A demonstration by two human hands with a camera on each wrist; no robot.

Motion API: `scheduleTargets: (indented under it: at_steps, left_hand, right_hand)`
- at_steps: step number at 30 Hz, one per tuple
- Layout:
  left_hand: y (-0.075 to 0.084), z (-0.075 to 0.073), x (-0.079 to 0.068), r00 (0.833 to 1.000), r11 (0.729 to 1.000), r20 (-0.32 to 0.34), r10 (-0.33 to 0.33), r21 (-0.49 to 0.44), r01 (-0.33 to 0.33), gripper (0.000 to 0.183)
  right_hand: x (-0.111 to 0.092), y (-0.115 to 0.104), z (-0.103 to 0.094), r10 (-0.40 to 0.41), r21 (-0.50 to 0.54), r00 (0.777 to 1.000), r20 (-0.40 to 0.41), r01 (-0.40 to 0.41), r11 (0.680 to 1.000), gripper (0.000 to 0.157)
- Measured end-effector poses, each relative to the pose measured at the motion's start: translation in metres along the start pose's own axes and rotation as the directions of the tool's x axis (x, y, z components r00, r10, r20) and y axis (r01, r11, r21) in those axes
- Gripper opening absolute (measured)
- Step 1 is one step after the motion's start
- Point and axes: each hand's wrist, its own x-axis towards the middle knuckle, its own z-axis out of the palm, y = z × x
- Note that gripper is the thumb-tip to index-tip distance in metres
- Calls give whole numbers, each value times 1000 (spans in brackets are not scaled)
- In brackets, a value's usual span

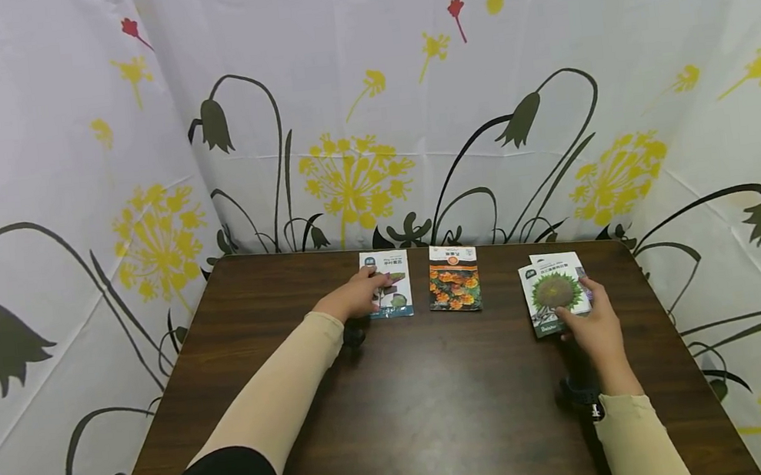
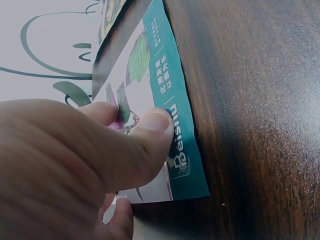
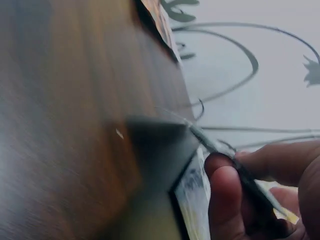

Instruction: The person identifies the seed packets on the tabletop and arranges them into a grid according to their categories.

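A white and green seed packet (image 1: 393, 310) lies near the table's back edge. My left hand (image 1: 356, 296) reaches over its left side, and in the left wrist view the thumb (image 2: 154, 122) lies across its green strip while other fingers are at its edge. At the right, my right hand (image 1: 593, 323) pinches a seed packet with a round green-edged flower (image 1: 553, 293), thumb on its front. Another seed packet (image 1: 567, 256) lies partly hidden beneath it. In the right wrist view the held packet (image 3: 250, 187) is seen nearly edge-on, tilted above the lower one (image 3: 195, 192).
Between the hands lies an orange-flowered seed packet (image 1: 454, 280). The dark wooden table (image 1: 441, 417) meets a patterned white cloth (image 1: 409, 110) along its back edge. A dark band (image 1: 581, 393) is around the right wrist.
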Motion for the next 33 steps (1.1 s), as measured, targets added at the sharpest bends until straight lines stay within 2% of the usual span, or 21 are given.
scheduleTargets:
  at_steps: [4,7,11,13,15,19,21,22,29,33]
  left_hand:
    - [-1,1,2,1000,1000,16,-7,6,7,60]
    - [-2,2,2,1000,1000,24,-12,1,12,60]
    - [-2,4,2,1000,1000,21,-10,1,10,58]
    - [-2,4,2,1000,1000,19,-11,1,11,58]
    - [-1,5,2,1000,1000,16,-11,3,11,58]
    - [-2,5,1,1000,1000,15,-9,-5,9,58]
    - [-2,4,0,1000,1000,16,-13,-12,13,59]
    - [-2,4,0,1000,1000,16,-14,-15,15,59]
    - [-2,2,0,1000,999,14,-27,-28,28,60]
    - [-2,1,1,999,998,12,-32,-47,32,62]
  right_hand:
    - [-11,4,5,-27,-199,998,51,37,979,84]
    - [-17,6,7,-39,-355,994,105,74,932,85]
    - [-21,11,11,-68,-468,984,165,139,873,85]
    - [-22,13,13,-102,-483,977,190,183,856,81]
    - [-24,13,14,-159,-484,959,233,256,837,75]
    - [-28,12,18,-304,-426,883,358,445,788,67]
    - [-30,9,21,-344,-399,845,408,505,765,62]
    - [-31,7,22,-353,-388,833,425,520,761,61]
    - [-42,-6,40,-342,-362,803,489,543,757,59]
    - [-51,-13,51,-326,-373,789,521,554,744,59]
